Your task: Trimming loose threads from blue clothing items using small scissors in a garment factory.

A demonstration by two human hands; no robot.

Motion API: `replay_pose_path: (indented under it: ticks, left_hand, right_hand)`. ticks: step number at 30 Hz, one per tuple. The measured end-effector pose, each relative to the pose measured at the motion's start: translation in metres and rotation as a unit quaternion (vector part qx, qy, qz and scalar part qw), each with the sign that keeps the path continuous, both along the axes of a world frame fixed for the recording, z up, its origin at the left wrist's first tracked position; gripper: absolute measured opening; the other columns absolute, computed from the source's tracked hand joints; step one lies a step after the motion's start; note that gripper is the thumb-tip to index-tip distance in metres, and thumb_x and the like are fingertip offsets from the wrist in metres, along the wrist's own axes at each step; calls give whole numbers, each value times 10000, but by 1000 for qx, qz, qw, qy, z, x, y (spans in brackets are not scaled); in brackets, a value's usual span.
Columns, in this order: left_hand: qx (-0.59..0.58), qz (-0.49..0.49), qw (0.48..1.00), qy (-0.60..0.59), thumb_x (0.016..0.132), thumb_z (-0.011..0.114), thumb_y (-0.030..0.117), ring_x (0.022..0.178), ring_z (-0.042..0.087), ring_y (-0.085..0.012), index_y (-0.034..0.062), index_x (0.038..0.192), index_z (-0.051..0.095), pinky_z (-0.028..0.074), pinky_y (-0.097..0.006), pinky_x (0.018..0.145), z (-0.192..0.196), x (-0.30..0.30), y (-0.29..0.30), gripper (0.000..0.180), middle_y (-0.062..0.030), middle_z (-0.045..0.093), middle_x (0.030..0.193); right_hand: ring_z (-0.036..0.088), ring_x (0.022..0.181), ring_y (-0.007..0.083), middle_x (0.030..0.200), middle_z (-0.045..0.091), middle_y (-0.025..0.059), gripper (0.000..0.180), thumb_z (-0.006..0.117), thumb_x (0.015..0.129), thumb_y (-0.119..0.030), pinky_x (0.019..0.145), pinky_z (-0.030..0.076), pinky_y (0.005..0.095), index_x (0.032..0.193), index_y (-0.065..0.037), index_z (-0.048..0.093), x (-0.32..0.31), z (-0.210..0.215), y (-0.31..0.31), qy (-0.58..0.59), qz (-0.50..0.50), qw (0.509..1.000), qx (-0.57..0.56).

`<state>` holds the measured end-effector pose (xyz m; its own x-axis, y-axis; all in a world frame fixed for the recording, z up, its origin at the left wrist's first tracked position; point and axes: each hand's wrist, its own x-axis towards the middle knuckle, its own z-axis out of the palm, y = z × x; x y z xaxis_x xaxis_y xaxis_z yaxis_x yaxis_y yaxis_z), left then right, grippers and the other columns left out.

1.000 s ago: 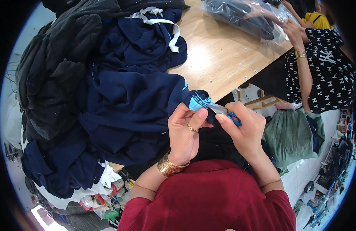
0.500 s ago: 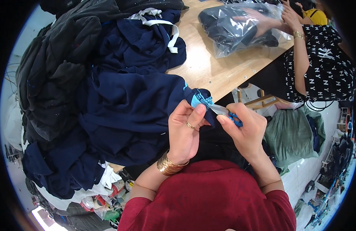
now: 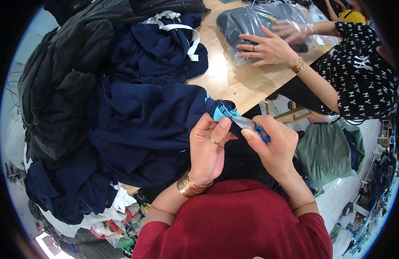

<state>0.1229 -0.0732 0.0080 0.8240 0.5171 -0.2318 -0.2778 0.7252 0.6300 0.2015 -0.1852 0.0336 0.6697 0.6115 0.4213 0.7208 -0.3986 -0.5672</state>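
Observation:
A navy blue garment [image 3: 152, 112] lies across the table in front of me, its right end drawn toward my hands. My left hand [image 3: 210, 144] pinches that end, where light blue fabric with dark stitching [image 3: 223, 111] shows. In my right hand [image 3: 275, 144] is a small pair of thread snips [image 3: 247, 124] with blue handles, gripped in closed fingers. The metal blades point left and reach the stitched edge beside my left thumb. Whether they cut a thread is too small to tell.
Dark grey garments [image 3: 65, 86] are heaped at the left. Across the wooden table [image 3: 221, 80], a co-worker's hands press a clear plastic bag [image 3: 238, 30] of dark clothing. Green cloth [image 3: 329, 151] hangs at the right. Scraps and bags [image 3: 117, 228] sit at the lower left.
My hands and the snips have barely shifted at the stitched edge. The co-worker's near hand has come down onto the bag, which has moved slightly left.

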Motion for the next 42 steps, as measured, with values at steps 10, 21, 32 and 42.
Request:
replay_pose_path:
  ticks: [10, 21, 32, 42]
  left_hand:
    - [-15, -8, 1000, -5, 870, 593, 124, 772, 583, -74, 61, 966, 591, 471, -245, 656, 1, -3, 0, 115, -14, 640, 917]
    - [-17, -20, 1000, -5, 873, 589, 135, 776, 582, -66, 75, 957, 590, 474, -249, 652, -1, -6, -1, 104, 4, 635, 899]
    - [-98, -132, 986, 3, 923, 509, 230, 828, 579, -81, 86, 1012, 556, 472, -253, 676, 5, -1, 13, 176, -12, 626, 948]
    - [0, -18, 1000, 20, 880, 577, 125, 773, 613, -103, 45, 850, 571, 524, -262, 636, 8, 6, 6, 86, -45, 642, 885]
  right_hand:
    - [523, 487, 178, 581, 522, 22, 255, 717, 722, -296, 441, 392, 284, 773, -83, 587, -3, -1, 0, -15, -10, 1000, 0]
    - [540, 492, 188, 568, 526, 31, 252, 709, 731, -300, 442, 399, 286, 767, -81, 590, -3, -3, -1, 1, -7, 1000, 16]
    - [525, 481, 185, 562, 515, 32, 256, 716, 721, -302, 435, 384, 286, 765, -82, 594, 4, -7, -1, -6, -5, 1000, 10]
    - [522, 487, 182, 589, 534, 22, 257, 723, 714, -302, 443, 390, 285, 772, -85, 598, 8, -3, -3, -15, -3, 1000, 3]
